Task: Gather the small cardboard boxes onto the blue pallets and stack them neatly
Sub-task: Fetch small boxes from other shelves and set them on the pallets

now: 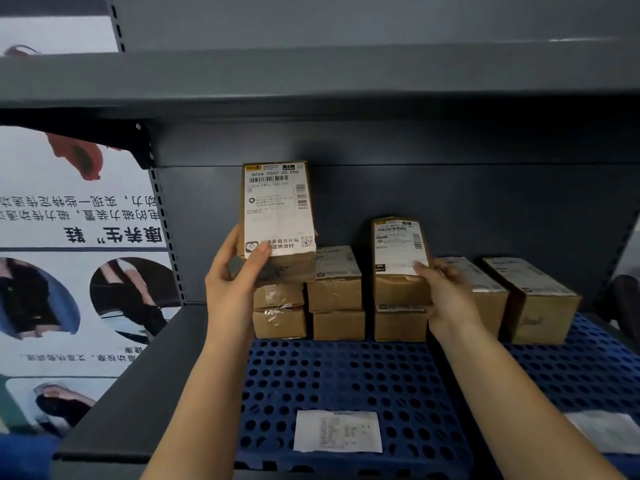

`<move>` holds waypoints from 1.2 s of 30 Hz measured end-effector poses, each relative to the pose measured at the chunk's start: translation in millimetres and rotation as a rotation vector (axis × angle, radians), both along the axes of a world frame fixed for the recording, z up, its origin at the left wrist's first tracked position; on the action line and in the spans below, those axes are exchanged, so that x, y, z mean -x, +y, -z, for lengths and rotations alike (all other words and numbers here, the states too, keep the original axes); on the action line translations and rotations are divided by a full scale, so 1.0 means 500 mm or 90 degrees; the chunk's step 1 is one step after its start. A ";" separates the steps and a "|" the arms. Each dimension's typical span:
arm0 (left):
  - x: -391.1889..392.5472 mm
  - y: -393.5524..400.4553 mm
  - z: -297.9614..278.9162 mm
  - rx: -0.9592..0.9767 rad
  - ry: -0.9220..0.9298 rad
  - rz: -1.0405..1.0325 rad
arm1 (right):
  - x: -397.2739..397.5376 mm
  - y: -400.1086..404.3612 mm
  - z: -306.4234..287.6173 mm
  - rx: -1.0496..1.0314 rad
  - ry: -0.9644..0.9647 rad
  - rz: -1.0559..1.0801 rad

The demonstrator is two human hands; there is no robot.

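- fingers and thumb of the left hand (231,271) are curled round the near end of a labelled box (277,220), tipped up so its label faces the camera, probably to clear the left stack (280,311) before it is set down.
- right hand (446,292) grips a second box (401,261) by its right side, thumb on the label; this box is tilted too and sits on top of the third stack (400,323), likely being squared up.
- between them stands a two-high stack (336,296); two larger boxes (512,299) lie to the right, all at the back of the blue pallet (346,382).
- loose paper slip (337,431) lies near the pallet's front edge.
- grey shelf (145,386) carries the pallet; its upper deck leaves little headroom, so stacks stay low.
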State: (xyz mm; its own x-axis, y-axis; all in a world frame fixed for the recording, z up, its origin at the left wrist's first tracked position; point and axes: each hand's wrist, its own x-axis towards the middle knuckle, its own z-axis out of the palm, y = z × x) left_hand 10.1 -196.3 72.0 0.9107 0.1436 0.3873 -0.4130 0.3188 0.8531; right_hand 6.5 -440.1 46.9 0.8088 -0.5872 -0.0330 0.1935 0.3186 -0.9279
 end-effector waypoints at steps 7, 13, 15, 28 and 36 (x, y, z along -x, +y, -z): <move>0.000 0.006 0.009 -0.015 -0.002 0.001 | -0.031 -0.001 0.017 0.119 0.064 0.032; 0.009 0.007 0.015 -0.025 -0.005 0.020 | -0.024 0.015 0.016 0.230 0.097 0.049; 0.013 0.005 0.016 -0.028 -0.002 0.025 | -0.014 0.021 0.015 0.289 0.088 0.072; 0.087 -0.085 0.020 -0.096 -0.029 0.159 | 0.188 0.117 -0.059 0.410 -0.203 -0.136; 0.157 -0.206 0.026 -0.213 -0.052 0.256 | 0.275 0.013 -0.041 0.371 -0.210 -0.038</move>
State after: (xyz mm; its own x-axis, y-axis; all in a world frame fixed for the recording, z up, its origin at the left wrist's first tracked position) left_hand -68.3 -299.1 59.2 0.8329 -0.3547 0.4248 -0.3838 0.1826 0.9052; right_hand -131.2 -433.6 67.6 0.7537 -0.3881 0.5304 0.4941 -0.1976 -0.8467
